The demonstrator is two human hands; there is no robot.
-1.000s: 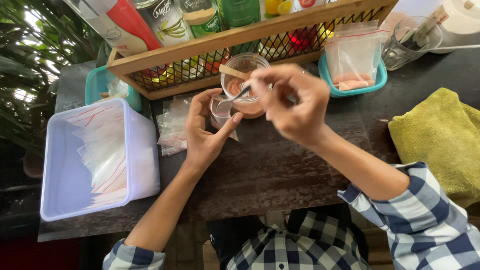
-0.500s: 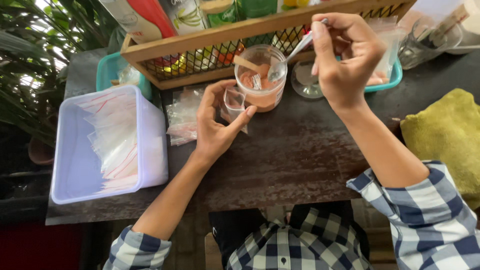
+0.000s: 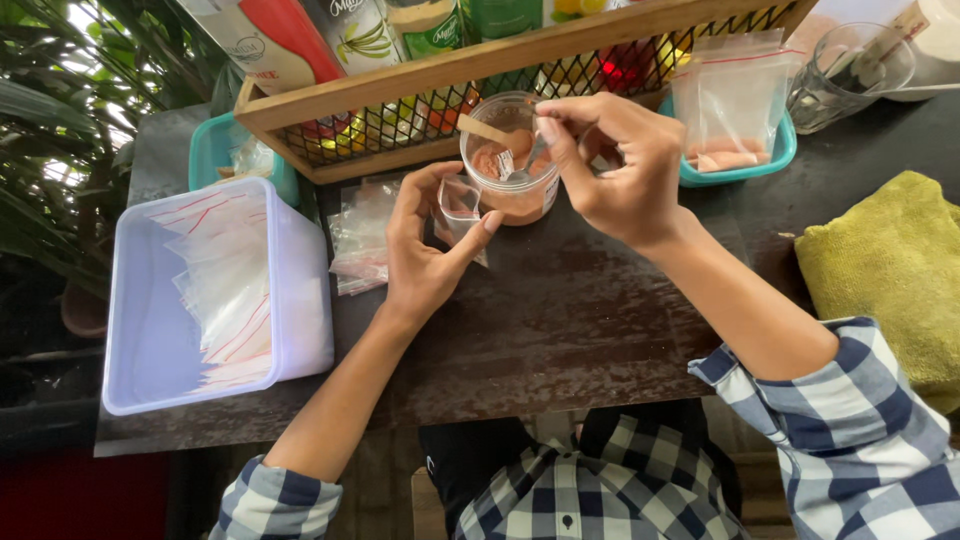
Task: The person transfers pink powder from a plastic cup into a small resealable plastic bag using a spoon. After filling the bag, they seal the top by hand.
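Head view, nearest first: the left hand (image 3: 425, 262) pinches a small clear zip bag (image 3: 459, 205) open on the dark worn table (image 3: 560, 320), fingers curled round it. Just beyond, the right hand (image 3: 612, 165) grips a small metal spoon (image 3: 527, 160) dipped into the round clear plastic tub of pinkish paste (image 3: 510, 160). Filling looks underway; the bag seems empty. Farther off, filled bags stand in a teal tray (image 3: 740, 165); spare bags wait in the white plastic box (image 3: 215, 300) on the left.

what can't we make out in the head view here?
- Bowl of the metal spoon: hidden inside the clear plastic jar of orange paste, behind the right hand.
- Small clear zip bag: contents too small to tell, partly covered by the left hand.
- Bottles in the wooden rack: cut off by the top edge.
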